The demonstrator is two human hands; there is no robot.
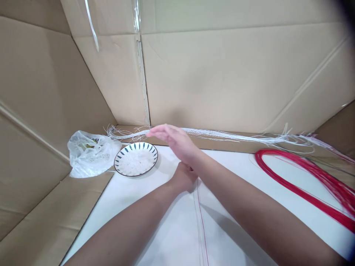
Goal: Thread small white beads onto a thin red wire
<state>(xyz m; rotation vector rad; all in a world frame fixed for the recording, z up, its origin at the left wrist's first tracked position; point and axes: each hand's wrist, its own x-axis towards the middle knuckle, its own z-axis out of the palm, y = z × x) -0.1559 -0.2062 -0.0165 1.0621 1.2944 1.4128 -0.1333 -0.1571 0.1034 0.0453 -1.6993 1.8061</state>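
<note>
**Thin strands under crossed hands**

Thin strands (202, 221), clear with one red, run down the white table (155, 229) from the left hand (183, 178) and off the bottom edge. Left hand closed on their top end; fingers hidden beneath the right wrist. Right hand (174, 140) flat, fingers spread, hovering blurred. Behind it, a long white fibre bundle (235, 137), frayed at both ends. Left: patterned dish (135, 159) of white grains; crumpled plastic bag (90, 152). Right: glossy red cord loop (305, 181), cut off. Cardboard walls (222, 74) around.
</note>
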